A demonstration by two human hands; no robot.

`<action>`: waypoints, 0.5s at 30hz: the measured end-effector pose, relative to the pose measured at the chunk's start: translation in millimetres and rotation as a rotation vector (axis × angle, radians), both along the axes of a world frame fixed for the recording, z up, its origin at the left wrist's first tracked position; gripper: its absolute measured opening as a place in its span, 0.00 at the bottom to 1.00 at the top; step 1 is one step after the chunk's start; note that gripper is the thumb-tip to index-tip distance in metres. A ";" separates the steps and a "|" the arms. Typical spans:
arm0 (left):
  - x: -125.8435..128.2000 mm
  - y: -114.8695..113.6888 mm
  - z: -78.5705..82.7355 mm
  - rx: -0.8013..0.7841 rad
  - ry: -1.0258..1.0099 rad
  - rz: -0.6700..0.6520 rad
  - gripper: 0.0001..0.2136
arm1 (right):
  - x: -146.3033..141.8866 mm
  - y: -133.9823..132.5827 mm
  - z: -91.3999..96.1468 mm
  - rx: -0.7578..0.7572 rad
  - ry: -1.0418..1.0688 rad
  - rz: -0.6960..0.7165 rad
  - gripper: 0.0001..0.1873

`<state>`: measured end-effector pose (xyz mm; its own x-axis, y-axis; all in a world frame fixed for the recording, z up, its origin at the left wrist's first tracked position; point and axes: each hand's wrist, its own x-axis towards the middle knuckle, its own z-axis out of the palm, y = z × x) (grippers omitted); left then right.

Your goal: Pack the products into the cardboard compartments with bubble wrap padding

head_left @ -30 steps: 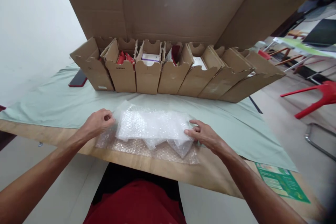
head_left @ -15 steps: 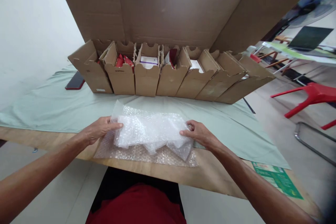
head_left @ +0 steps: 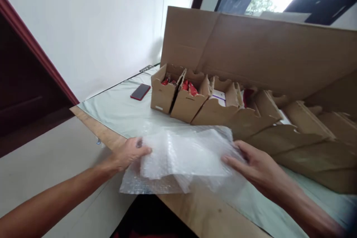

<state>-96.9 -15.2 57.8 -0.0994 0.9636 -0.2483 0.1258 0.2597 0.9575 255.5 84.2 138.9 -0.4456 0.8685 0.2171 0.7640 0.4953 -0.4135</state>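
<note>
A bundle of clear bubble wrap hangs between my hands at the table's front edge, its lower sheet sticking out towards me. My left hand grips its left end, thumb on top and fingers underneath. At the right end my right hand pinches the wrap, its thumb on top; this side is blurred by motion. White layers show through the plastic, but I cannot tell whether anything else is wrapped inside.
Behind the wrap stands a row of several cardboard bins, some holding red packets and a white box. A tall cardboard panel rises behind them. A phone lies on the pale green cloth.
My view has swung to the left, bringing in the wall and a dark door. Both hands have kept their hold on the bubble wrap and carried it leftward along the table.
</note>
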 end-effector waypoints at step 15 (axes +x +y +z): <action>-193.9 10.1 -1.9 0.219 -0.261 0.840 0.28 | -424.3 153.5 41.8 0.183 -0.185 0.328 0.30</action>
<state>-290.8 -5.2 55.9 -0.7571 0.6278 -0.1809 -0.2507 -0.0235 0.9678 -168.8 237.7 180.7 -0.7384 0.6284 0.2448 0.6065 0.7775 -0.1663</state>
